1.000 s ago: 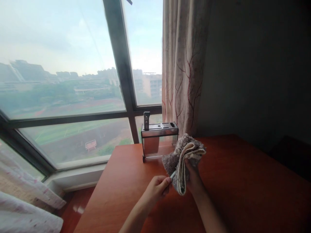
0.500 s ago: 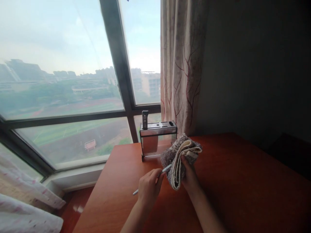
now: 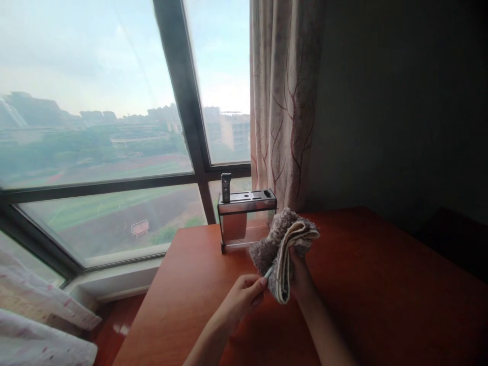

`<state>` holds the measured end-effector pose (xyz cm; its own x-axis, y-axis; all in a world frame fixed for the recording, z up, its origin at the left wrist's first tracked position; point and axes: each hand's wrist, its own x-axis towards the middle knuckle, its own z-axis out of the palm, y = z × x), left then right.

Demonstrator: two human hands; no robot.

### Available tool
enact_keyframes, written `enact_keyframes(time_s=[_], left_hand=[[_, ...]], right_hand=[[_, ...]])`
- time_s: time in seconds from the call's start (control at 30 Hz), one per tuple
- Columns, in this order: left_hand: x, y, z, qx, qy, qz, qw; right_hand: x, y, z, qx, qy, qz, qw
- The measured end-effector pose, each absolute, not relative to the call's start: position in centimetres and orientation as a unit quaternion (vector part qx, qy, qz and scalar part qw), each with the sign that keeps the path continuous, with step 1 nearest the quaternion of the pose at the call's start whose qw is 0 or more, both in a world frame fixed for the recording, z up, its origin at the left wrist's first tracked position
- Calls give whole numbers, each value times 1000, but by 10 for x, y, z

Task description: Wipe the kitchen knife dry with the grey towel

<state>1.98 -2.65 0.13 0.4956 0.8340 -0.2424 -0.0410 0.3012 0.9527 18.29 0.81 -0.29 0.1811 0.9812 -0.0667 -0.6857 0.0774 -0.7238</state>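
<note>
My right hand (image 3: pixel 301 274) grips a folded, fluffy grey cloth (image 3: pixel 267 251) with a cream backing, held above the table. The fingers on its far side are hidden by the folds. My left hand (image 3: pixel 244 295) pinches a thin white rod (image 3: pixel 269 272) between thumb and fingers, right by the cloth's left side. Only a short end of the rod shows between the fingertips and the cloth; whether its tip is inside the fold I cannot tell. Behind the cloth, a clear tank (image 3: pixel 247 223) with a black-edged lid stands upright on the table.
A dark upright fitting (image 3: pixel 226 188) rises from the left end of the tank's lid. The reddish-brown table (image 3: pixel 183 284) reaches toward the window frame (image 3: pixel 183 76). A patterned curtain (image 3: pixel 282 112) hangs behind the tank, and a pale curtain (image 3: pixel 46 335) is at lower left.
My left hand has shifted right along the rod to the cloth. The rod's long rear part no longer shows. The cloth has moved slightly and remains in my right hand.
</note>
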Motion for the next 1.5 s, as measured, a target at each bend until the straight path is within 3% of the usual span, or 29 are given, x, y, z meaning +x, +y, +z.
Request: enact_keyframes(time_s=[0.07, 0.23, 0.33, 0.43, 0.6, 0.77, 0.87, 0.93, 1.03, 1.17, 1.23, 1.37, 1.5], left_hand=[[20, -22, -3, 574, 453, 353, 584], [13, -24, -1, 728, 562, 359, 157], [8, -28, 0, 756, 560, 334, 54], [7, -28, -1, 764, 543, 342, 67], [10, -28, 7, 771, 499, 344, 196], [14, -30, 15, 690, 464, 344, 436], [13, -32, 18, 585, 443, 287, 616], [12, -32, 19, 547, 424, 247, 678], [14, -31, 17, 586, 445, 262, 625], [16, -28, 11, 709, 537, 350, 295], [15, -28, 9, 739, 543, 352, 189], [11, -29, 9, 771, 511, 336, 175], [13, -27, 10, 754, 488, 350, 267]], right_hand=[[181, 11, 1, -308, -209, 605, 703], [180, 17, 5, -304, -174, 587, 730], [185, 19, 2, -305, -156, 588, 733], [190, 22, -1, -300, -151, 614, 714], [197, 20, -2, -283, -151, 640, 698], [204, 15, -8, -292, -150, 663, 673], [206, 15, -13, -284, -150, 686, 652], [205, 16, -16, -275, -151, 693, 649], [202, 20, -15, -274, -145, 670, 674], [200, 27, -10, -279, -136, 622, 719], [200, 29, -8, -290, -142, 605, 728], [199, 29, -7, -302, -152, 596, 729], [202, 27, -6, -294, -154, 590, 736]])
